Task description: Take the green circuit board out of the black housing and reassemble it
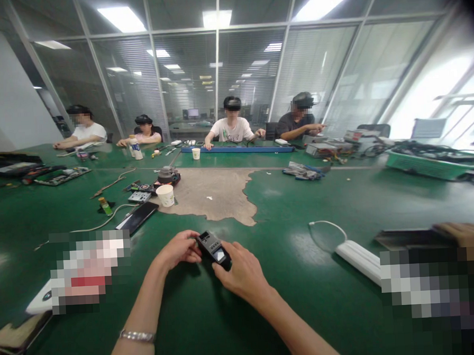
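Just above the green table (pixel 290 280), a small black handheld device (pixel 212 244) is held between my two hands. It has a row of small buttons and a bright patch like a little screen at its near end; its exact kind I cannot make out. My right hand (pixel 244 270) is closed around the near right side, thumb and fingers on its edges. With curled fingers, my left hand (pixel 180 253) grips the far left edge, and those fingertips are partly hidden. A silver bracelet (pixel 137 336) circles my left wrist.
Left of my hands lie a black phone (pixel 138 218), a paper cup (pixel 165 196) and electronic parts (pixel 139 196). A white power strip (pixel 358 261) lies right, near another person's hand (pixel 468 237). Farther off are gloves (pixel 305 171), a green basket (pixel 423 163) and several seated people.
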`<state>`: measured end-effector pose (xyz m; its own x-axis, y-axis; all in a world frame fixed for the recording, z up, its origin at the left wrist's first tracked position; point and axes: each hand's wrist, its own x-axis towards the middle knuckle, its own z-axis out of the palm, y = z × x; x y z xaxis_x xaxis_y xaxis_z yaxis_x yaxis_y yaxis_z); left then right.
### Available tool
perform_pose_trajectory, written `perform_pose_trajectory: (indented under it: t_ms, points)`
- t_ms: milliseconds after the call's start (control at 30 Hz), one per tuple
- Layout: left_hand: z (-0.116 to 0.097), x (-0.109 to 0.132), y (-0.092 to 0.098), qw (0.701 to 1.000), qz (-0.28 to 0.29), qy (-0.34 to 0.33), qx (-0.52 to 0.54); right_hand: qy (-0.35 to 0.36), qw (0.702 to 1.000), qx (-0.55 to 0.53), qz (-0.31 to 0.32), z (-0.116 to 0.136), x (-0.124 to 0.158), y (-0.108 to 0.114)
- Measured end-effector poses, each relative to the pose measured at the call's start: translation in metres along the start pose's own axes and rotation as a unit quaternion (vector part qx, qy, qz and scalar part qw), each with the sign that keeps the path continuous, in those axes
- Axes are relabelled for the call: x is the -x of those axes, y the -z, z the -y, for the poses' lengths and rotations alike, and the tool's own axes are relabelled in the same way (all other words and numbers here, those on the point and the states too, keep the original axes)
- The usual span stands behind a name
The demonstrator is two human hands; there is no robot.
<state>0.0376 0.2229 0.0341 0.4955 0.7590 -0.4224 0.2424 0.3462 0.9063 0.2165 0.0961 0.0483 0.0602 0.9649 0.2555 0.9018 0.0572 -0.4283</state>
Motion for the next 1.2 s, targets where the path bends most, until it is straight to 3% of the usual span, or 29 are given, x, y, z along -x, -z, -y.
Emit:
perform_pose_trajectory:
  t_ms: [200, 467, 667, 800, 967, 1200]
  points:
    - [0.0, 0.001, -0.001, 1.0, 0.015, -0.006, 0.002, -0.007, 1.0, 0.027, -0.008, 0.002, 0.002, -0.004]
    - [-0.002, 0.003, 0.001, 1.0, 0.015, -0.021, 0.009, -0.004, 0.998, -0.046, -0.038, 0.0, 0.001, -0.003]
    - [-0.004, 0.006, 0.002, 0.999, 0.016, -0.023, 0.016, 0.019, 0.983, -0.118, -0.137, 0.003, -0.008, 0.011]
    - [-0.006, 0.007, 0.0, 1.0, 0.013, -0.014, 0.016, -0.024, 0.976, -0.117, -0.183, -0.013, -0.018, 0.017]
    - [-0.004, 0.004, -0.002, 1.0, 0.003, -0.006, 0.001, -0.084, 0.985, -0.053, -0.139, -0.034, -0.022, 0.012]
    - [0.004, 0.0, -0.002, 1.0, 0.016, -0.011, 0.005, -0.117, 0.99, -0.002, -0.083, -0.039, -0.018, 0.005]
